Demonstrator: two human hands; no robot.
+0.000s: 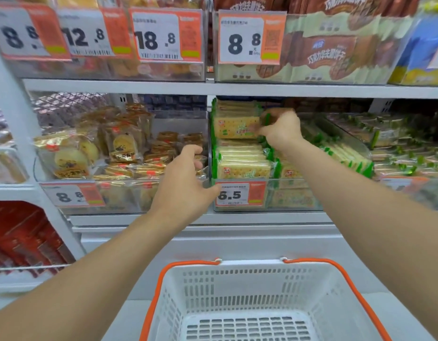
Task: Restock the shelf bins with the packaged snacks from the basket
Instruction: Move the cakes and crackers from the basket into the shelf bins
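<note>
- A clear plastic cracker bin (240,207) with a price tag reading 6.5 (240,195) is sitting on the middle shelf (213,219); it serves as the landmark here.
- Green-edged cracker packs (242,163) are filling this bin in stacked rows.
- The right hand (280,130) is reaching into the top of the cracker bin, its fingers pinching the edge of an upright cracker pack (235,126) at the back.
- The left hand (186,183) is hovering just left of the cracker bin, fingers loosely curved and holding nothing, thumb near the price tag.
- A pastry bin (119,193) is standing directly left of the cracker bin, holding round cakes and small packs in clear wrappers.
- More bins of green-wrapped packs (385,146) are lying to the right of the cracker bin.
- Above the cracker bin, an upper shelf is carrying bins of chocolate wafer packs (331,52) and tags reading 8.8, 12.8 and 18.8.
- Below the cracker bin, a white basket (250,286) with orange handles is resting on a pale ledge; no packs are showing inside it.
- Red packs (23,239) are stacked far down to the left of the cracker bin.
</note>
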